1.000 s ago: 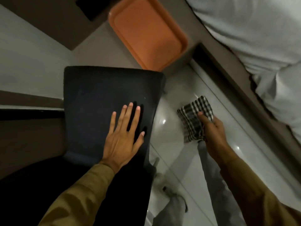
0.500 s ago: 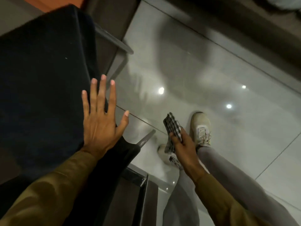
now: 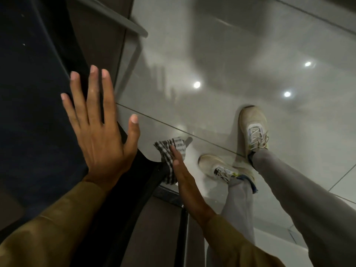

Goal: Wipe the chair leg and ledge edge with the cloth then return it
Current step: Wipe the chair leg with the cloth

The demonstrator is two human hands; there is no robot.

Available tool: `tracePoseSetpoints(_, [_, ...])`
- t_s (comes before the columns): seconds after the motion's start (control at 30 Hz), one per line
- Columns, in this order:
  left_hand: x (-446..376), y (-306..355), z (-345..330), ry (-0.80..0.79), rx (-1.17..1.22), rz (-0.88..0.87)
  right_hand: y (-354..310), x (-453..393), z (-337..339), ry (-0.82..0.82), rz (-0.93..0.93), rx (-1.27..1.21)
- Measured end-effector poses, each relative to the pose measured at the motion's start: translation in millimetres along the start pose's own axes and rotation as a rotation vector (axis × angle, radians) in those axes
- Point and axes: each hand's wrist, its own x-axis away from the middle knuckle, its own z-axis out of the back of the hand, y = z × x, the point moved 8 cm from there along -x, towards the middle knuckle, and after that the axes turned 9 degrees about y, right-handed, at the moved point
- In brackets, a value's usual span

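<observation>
A dark chair (image 3: pixel 32 93) fills the left of the view. My left hand (image 3: pixel 100 128) lies flat on its right edge with the fingers spread. A black-and-white checked cloth (image 3: pixel 170 153) is low beside the chair, pressed around a grey chair leg whose tip (image 3: pixel 188 140) pokes out past it. My right hand (image 3: pixel 183 174) holds the cloth against that leg, fingers mostly hidden behind the fabric. Another grey chair leg (image 3: pixel 127 27) runs across the top left.
Glossy grey floor tiles (image 3: pixel 240 54) with ceiling-light reflections cover the right. My two pale sneakers (image 3: pixel 252 130) (image 3: pixel 221 168) and grey trouser legs stand right of the cloth. A dark ledge edge (image 3: pixel 169 193) runs below the cloth.
The view dropped from the chair back and orange tray to the floor. My right hand carried the cloth down and left onto the chair leg. My left hand stayed on the chair.
</observation>
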Motion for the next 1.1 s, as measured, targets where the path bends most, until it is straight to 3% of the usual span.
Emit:
tracePoseSetpoints(0.3, [-4.3,2.3,1.0,0.012,0.002,0.02,13.2,-86.7,15.7,0.055,-0.08,0.019])
tracePoseSetpoints(0.43, [-4.9,3.8,3.1,-0.008,0.007,0.053,2.1,-40.5,6.7,-0.048,-0.078,0.018])
tracePoseSetpoints(0.53, [-4.9,2.6,1.4,-0.011,-0.01,0.041,-1.2,-7.8,-3.9,-0.04,0.039,-0.039])
tracePoseSetpoints(0.67, [-2.2,0.8,-1.7,0.008,-0.018,0.037,6.0,-33.7,-5.0,0.015,0.079,-0.025])
tracePoseSetpoints(0.87, [-3.8,1.5,-1.4,0.014,-0.03,0.012,10.9,-84.5,15.9,0.063,-0.022,-0.008])
tracePoseSetpoints(1.1, [-2.8,2.6,1.0,-0.004,-0.028,0.028,6.9,-13.5,-16.0,-0.001,0.039,-0.033])
